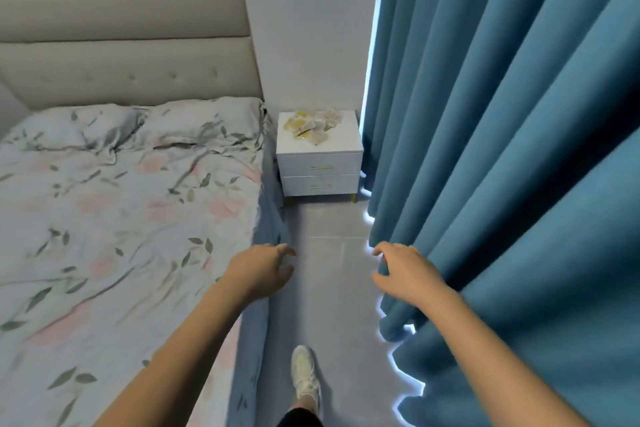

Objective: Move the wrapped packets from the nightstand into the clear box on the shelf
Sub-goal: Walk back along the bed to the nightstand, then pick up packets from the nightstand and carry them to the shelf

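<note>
Our shoe [304, 376] is on the grey floor [329, 253]. Ahead, our left hand [261, 270] and right hand [403, 270] reach forward, fingers loosely spread, holding nothing. Farther off, wrapped packets [313, 125] lie heaped on the white nightstand [320, 163], between bed [121, 201] and blue curtain [502, 149].

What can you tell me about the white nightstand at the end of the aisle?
The nightstand is a small white cabinet with a smooth, glossy-looking top and two stacked drawers, both shut, each with a slim pale handle. It stands upright on short gold-coloured legs on the grey tiled floor, in the corner between the bed and the blue curtain, against the wall. A loose pile of wrapped packets, yellowish and beige, lies on its top. Neither hand touches it.
</note>
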The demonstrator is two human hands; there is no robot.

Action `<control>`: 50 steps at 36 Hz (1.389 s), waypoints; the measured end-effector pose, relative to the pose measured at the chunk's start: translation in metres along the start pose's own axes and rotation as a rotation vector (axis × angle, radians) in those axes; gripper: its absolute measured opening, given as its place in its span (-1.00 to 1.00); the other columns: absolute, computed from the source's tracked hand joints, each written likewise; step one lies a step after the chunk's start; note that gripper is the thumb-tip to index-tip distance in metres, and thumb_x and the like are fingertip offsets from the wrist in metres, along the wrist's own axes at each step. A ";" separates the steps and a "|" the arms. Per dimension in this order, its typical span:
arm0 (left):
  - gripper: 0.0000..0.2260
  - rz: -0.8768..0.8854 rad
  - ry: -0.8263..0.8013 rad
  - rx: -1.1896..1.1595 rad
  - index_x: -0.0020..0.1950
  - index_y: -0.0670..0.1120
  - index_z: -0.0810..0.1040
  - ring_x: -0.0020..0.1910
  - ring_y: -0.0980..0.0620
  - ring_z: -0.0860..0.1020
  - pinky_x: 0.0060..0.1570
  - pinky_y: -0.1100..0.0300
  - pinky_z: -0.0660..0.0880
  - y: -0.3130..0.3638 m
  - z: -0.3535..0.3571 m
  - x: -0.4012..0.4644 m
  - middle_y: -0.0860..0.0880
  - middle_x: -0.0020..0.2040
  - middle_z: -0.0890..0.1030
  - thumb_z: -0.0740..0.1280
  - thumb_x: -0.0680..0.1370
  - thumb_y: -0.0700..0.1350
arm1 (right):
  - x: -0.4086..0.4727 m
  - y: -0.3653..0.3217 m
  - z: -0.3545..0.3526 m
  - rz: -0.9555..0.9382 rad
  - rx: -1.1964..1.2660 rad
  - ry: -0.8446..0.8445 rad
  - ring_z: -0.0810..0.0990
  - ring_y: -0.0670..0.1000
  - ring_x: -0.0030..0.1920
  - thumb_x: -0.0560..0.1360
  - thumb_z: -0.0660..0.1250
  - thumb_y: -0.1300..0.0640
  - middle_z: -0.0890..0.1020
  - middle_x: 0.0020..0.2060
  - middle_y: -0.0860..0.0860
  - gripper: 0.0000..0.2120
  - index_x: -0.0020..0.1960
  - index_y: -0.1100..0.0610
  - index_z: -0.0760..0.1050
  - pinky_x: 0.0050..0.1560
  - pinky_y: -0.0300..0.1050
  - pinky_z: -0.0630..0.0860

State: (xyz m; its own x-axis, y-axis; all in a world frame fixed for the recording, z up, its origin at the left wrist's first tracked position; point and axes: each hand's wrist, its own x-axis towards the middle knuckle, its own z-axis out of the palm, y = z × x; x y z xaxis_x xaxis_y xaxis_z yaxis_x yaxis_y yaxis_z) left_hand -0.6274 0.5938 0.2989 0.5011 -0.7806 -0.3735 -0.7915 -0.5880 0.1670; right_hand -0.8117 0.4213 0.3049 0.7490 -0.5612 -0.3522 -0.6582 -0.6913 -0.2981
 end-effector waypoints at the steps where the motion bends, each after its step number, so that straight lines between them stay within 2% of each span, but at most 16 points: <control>1: -0.66 -0.014 -0.001 -0.001 0.37 0.10 0.38 0.21 -0.07 0.51 0.13 0.05 0.49 -0.010 -0.006 0.017 -0.02 0.25 0.55 0.14 0.60 0.07 | 0.024 -0.006 -0.003 -0.007 -0.001 -0.008 0.40 0.09 0.28 0.52 0.21 0.01 0.50 0.26 -0.04 -0.59 0.36 0.00 0.35 0.20 -0.02 0.44; 8: -0.67 -0.078 0.018 0.051 0.37 0.10 0.39 0.21 -0.07 0.50 0.08 0.08 0.47 -0.074 -0.066 0.135 -0.01 0.24 0.54 0.09 0.62 0.08 | 0.173 -0.039 -0.036 -0.014 0.014 -0.065 0.41 0.07 0.31 0.52 0.22 0.00 0.49 0.28 -0.02 -0.58 0.37 0.00 0.34 0.24 -0.03 0.44; 15: -0.68 -0.125 -0.007 0.049 0.36 0.15 0.39 0.21 -0.03 0.50 0.09 0.09 0.47 -0.118 -0.124 0.244 0.00 0.25 0.54 0.09 0.62 0.06 | 0.298 -0.039 -0.077 0.011 0.005 -0.098 0.43 0.06 0.28 0.51 0.22 0.00 0.51 0.26 -0.04 -0.62 0.32 -0.02 0.38 0.20 -0.07 0.45; 26: -0.68 -0.190 -0.034 -0.034 0.34 0.14 0.44 0.24 -0.03 0.50 0.14 0.09 0.49 -0.134 -0.166 0.455 0.02 0.29 0.52 0.09 0.62 -0.04 | 0.522 -0.010 -0.111 0.003 0.058 -0.216 0.45 0.05 0.27 0.50 0.24 0.02 0.50 0.26 0.01 -0.62 0.31 0.01 0.39 0.20 -0.06 0.47; 33: -0.67 -0.186 -0.061 -0.063 0.34 0.11 0.45 0.23 -0.09 0.50 0.13 0.08 0.47 -0.134 -0.198 0.569 -0.02 0.28 0.52 0.06 0.62 -0.04 | 0.642 0.001 -0.145 -0.032 -0.064 -0.258 0.41 0.05 0.30 0.52 0.19 0.07 0.45 0.29 -0.02 -0.62 0.33 0.01 0.38 0.17 -0.12 0.42; 40: -0.65 -0.189 -0.107 -0.012 0.37 0.11 0.41 0.23 -0.08 0.50 0.09 0.08 0.44 -0.173 -0.203 0.678 -0.02 0.27 0.52 0.09 0.60 -0.09 | 0.755 -0.006 -0.147 -0.085 -0.209 -0.247 0.40 0.08 0.28 0.56 0.13 0.09 0.43 0.28 0.02 -0.62 0.36 0.06 0.28 0.17 -0.06 0.41; 45: -0.65 -0.182 -0.143 0.001 0.39 0.10 0.39 0.24 -0.09 0.49 0.12 0.07 0.44 -0.205 -0.185 0.759 -0.02 0.27 0.52 0.11 0.61 -0.09 | 0.827 0.013 -0.120 -0.016 -0.248 -0.297 0.41 0.08 0.26 0.55 0.13 0.11 0.45 0.27 0.00 -0.60 0.39 0.04 0.27 0.17 -0.03 0.44; 50: -0.67 -0.156 -0.201 -0.043 0.39 0.09 0.37 0.29 -0.05 0.43 0.13 0.07 0.42 -0.225 -0.151 0.814 0.01 0.28 0.50 0.17 0.62 0.07 | 0.891 0.018 -0.080 -0.038 -0.280 -0.339 0.39 0.06 0.27 0.58 0.12 0.12 0.47 0.26 -0.02 -0.62 0.39 0.01 0.30 0.19 -0.07 0.38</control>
State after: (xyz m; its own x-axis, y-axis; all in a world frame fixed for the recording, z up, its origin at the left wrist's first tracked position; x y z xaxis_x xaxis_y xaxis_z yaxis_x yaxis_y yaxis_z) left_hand 0.0117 0.0586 0.0952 0.5326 -0.6246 -0.5712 -0.6923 -0.7097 0.1306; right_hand -0.1503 -0.1279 0.0565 0.6741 -0.3839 -0.6310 -0.5494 -0.8317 -0.0810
